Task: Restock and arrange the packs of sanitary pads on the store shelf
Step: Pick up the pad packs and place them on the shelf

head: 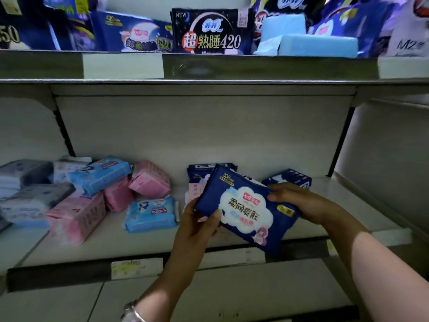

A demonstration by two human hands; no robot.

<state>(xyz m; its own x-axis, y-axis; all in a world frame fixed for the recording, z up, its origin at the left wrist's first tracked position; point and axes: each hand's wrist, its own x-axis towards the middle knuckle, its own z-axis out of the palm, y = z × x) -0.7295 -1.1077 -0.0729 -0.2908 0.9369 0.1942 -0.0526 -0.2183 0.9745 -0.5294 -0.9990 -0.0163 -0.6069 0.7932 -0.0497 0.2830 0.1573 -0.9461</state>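
A dark blue pack of pads (243, 205) with a white cloud label is held tilted above the front of the middle shelf (97, 242). My left hand (197, 226) grips its lower left end, thumb on the front. My right hand (299, 203) grips its right end from behind and above. Behind it stand another dark blue pack (202, 170) and a pale pink pack (193, 189), partly hidden. A further dark blue pack (290, 178) lies to the right.
Pink packs (76, 217), light blue packs (152, 214) and grey-white packs (25, 198) lie jumbled on the left of the shelf. The upper shelf (255, 68) carries dark blue and black packs (211, 31) and light blue ones (318, 45). Price labels (137, 268) line the shelf edge.
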